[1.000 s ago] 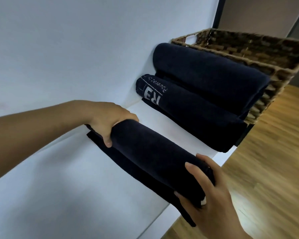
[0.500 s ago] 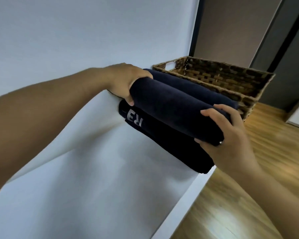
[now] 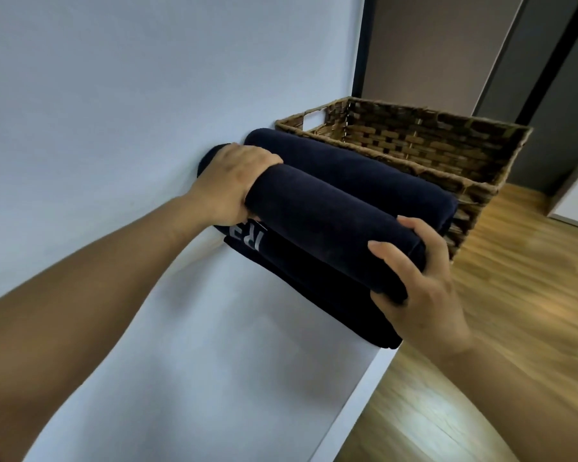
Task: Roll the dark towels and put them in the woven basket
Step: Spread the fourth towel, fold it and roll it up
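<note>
Rolled towel (image 3: 331,225): dark navy, a tight smooth cylinder, no loose edge showing. One second ago it sat low on the white table (image 3: 214,378), well apart from the other two towels, with a flap trailing under it. Half a second ago it was up and over the lettered towel. Now it is set further back, its long side against the rear roll (image 3: 364,168) and above the lettered towel (image 3: 314,295). It is outside the basket, on the near side.

Hands: the left hand (image 3: 234,185) grips the far-left end, fingers curled over the top and the thumb beneath. The right hand (image 3: 421,295) clamps the near-right end, thumb and fingers wrapped round it. The hands are well apart, one at each end, as in both earlier frames.

Lettered towel: lies flattened on the table under the held roll, with pale letters partly showing by the left hand. Whether the roll bears weight on it cannot be told.

Rear roll: same dark cloth, lying along the near wall of the woven basket (image 3: 454,155) and touching it.

Basket: brown weave, rectangular, with a handle slot at its left end, at the table's far end.

Around it: a pale wall (image 3: 131,78) on the left and a wood floor (image 3: 521,328) on the right.
</note>
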